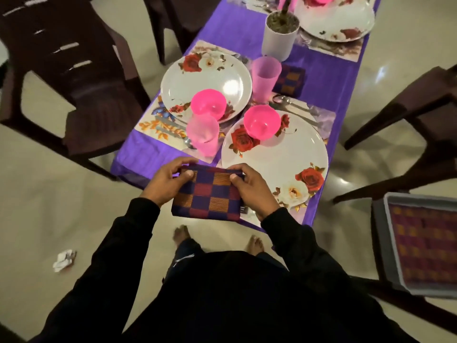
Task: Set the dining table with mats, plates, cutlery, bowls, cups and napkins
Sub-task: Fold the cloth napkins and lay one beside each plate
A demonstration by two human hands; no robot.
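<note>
Both hands hold a folded checked cloth napkin [207, 193] in purple, maroon and orange, just at the near end of the table [329, 78], which is covered with a purple cloth. The left hand [168, 180] pinches the napkin's upper left corner between thumb and curled fingers; the right hand [249, 186] grips its upper right edge the same way. The napkin hangs over the table's near edge, beside a large white round plate with red roses [282, 162] that carries a bright pink plastic bowl [261, 125]. A translucent pink plastic cup [203, 134] stands just left of that plate. Farther on, a 2nd floral plate [206, 82] holds another pink bowl [208, 103], with a taller pink cup [265, 79] to its right and a 2nd folded checked napkin [290, 80] next to that cup. Spoons [284, 100] lie on a printed mat above the near plate. A white pot [280, 35] stands mid-table. Dark brown plastic chairs [61, 70] flank the table, and a grey tray [385, 238] on the right chair holds more checked cloth.
</note>
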